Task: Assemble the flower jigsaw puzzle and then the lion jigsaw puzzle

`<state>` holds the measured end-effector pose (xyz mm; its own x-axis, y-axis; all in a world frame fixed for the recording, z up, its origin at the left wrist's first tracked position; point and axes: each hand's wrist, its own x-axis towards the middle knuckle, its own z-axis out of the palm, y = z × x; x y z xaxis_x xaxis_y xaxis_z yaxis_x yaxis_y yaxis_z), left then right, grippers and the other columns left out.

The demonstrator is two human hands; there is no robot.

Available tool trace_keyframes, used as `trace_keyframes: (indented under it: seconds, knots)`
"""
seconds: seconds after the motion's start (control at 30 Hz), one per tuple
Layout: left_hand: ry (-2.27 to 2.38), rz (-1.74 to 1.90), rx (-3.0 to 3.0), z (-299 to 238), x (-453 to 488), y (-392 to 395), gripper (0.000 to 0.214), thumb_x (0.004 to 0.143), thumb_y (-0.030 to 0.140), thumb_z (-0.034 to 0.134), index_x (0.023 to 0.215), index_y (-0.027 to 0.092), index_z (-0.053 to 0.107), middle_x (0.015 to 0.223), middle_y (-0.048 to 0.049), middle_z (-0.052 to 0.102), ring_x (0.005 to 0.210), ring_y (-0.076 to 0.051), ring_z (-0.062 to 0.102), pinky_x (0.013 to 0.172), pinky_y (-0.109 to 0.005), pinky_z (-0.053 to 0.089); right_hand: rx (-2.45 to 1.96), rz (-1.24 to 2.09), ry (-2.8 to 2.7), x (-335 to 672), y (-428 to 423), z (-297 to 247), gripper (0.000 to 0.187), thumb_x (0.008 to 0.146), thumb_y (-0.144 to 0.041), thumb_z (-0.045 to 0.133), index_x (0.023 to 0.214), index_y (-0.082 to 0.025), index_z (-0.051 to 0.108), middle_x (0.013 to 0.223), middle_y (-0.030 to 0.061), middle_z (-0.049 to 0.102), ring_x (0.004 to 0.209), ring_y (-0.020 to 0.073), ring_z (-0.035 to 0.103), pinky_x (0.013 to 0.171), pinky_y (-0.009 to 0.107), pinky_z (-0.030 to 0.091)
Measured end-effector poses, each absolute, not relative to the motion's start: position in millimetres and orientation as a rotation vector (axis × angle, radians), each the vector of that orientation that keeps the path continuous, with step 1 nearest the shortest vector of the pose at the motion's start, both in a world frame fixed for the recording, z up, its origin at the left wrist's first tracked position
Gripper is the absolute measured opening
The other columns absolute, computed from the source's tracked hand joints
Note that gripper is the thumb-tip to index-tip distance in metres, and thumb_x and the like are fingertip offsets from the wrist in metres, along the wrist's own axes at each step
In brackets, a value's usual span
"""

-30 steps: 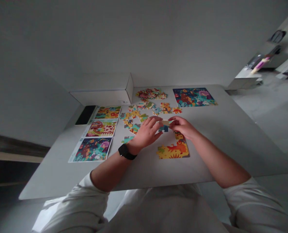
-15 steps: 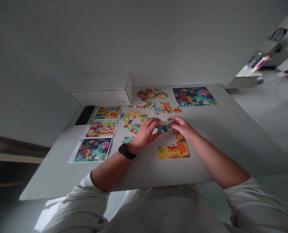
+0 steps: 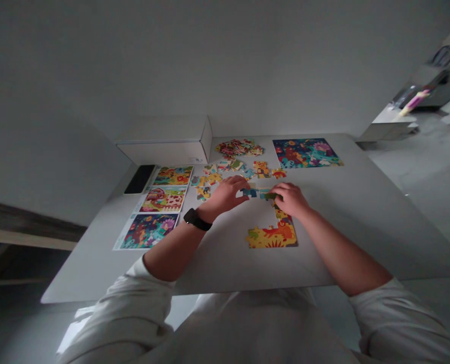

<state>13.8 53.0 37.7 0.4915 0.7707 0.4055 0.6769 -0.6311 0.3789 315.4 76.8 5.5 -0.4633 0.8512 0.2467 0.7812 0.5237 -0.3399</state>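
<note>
My left hand [image 3: 228, 194] pinches the edge of a blue-and-beige puzzle piece [image 3: 250, 192], with thumb and fingers around its left side. The fingers of my right hand [image 3: 290, 199] are closed on a blue-green puzzle piece [image 3: 265, 194] just to the right of that; whether the two pieces interlock I cannot tell. Below my right fingers runs a partly joined puzzle [image 3: 273, 236], L-shaped, yellow and orange with a red lion-like animal. Part of its upper end is hidden by my right hand.
Several loose pieces [image 3: 213, 178] lie beyond my left hand, and a heap of pieces [image 3: 238, 148] is farther back. A picture sheet [image 3: 164, 198] and a black phone [image 3: 140, 179] are at left, a white box [image 3: 164, 150] behind. A dark finished-looking picture [image 3: 308, 152] lies back right.
My left hand has shifted slightly up and left with the blue piece. My right hand has moved a little right, and more of the piece under its fingers shows. The view has turned slightly.
</note>
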Motion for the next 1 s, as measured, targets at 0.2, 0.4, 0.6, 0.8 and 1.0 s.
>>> trace_keyframes:
  seconds: [0.2, 0.4, 0.6, 0.8, 1.0]
  knots:
    - [1.317, 0.704, 2.572, 9.3, 31.6, 69.6, 0.03, 0.093, 0.032, 0.082, 0.123, 0.029, 0.079, 0.132, -0.0088, 0.074, 0.125, -0.029, 0.068, 0.112, -0.05, 0.052, -1.348, 0.195, -2.465, 315.3, 74.9, 3.1, 0.04, 0.09, -0.012, 0.062, 0.118, -0.03, 0.084, 0.128, 0.0066, 0.078, 0.12, 0.0305, 0.065, 0.106, 0.048, 0.048]
    - [1.359, 0.667, 2.575, -3.7, 32.9, 67.8, 0.027, 0.095, 0.03, 0.078, 0.122, 0.034, 0.082, 0.135, -0.0081, 0.071, 0.127, -0.03, 0.067, 0.114, -0.052, 0.05, -1.349, 0.182, -2.478, 314.0, 73.6, 2.2, 0.043, 0.089, -0.01, 0.062, 0.122, -0.028, 0.082, 0.13, 0.0085, 0.076, 0.121, 0.0319, 0.064, 0.105, 0.049, 0.048]
    - [1.354, 0.681, 2.57, -4.4, 33.5, 67.6, 0.028, 0.096, 0.03, 0.076, 0.123, 0.034, 0.082, 0.134, -0.0087, 0.07, 0.127, -0.029, 0.066, 0.115, -0.051, 0.05, -1.359, 0.19, -2.471, 313.5, 72.4, 1.7, 0.042, 0.09, -0.01, 0.061, 0.122, -0.028, 0.082, 0.13, 0.01, 0.074, 0.121, 0.0324, 0.063, 0.105, 0.05, 0.048]
    - [1.344, 0.659, 2.58, -6.6, 34.6, 67.9, 0.029, 0.097, 0.031, 0.074, 0.125, 0.034, 0.082, 0.132, -0.0091, 0.07, 0.128, -0.029, 0.065, 0.116, -0.052, 0.049, -1.369, 0.194, -2.463, 313.2, 72.4, 1.1, 0.042, 0.09, -0.007, 0.061, 0.122, -0.027, 0.081, 0.131, 0.0095, 0.073, 0.122, 0.031, 0.064, 0.105, 0.047, 0.048]
    - [1.378, 0.618, 2.571, -3.0, 36.4, 62.6, 0.028, 0.103, 0.035, 0.067, 0.126, 0.033, 0.082, 0.14, -0.0091, 0.067, 0.132, -0.03, 0.061, 0.118, -0.05, 0.047, -1.353, 0.17, -2.466, 313.4, 72.5, -0.6, 0.042, 0.091, -0.007, 0.06, 0.122, -0.026, 0.081, 0.13, 0.0085, 0.074, 0.118, 0.0298, 0.064, 0.105, 0.046, 0.048]
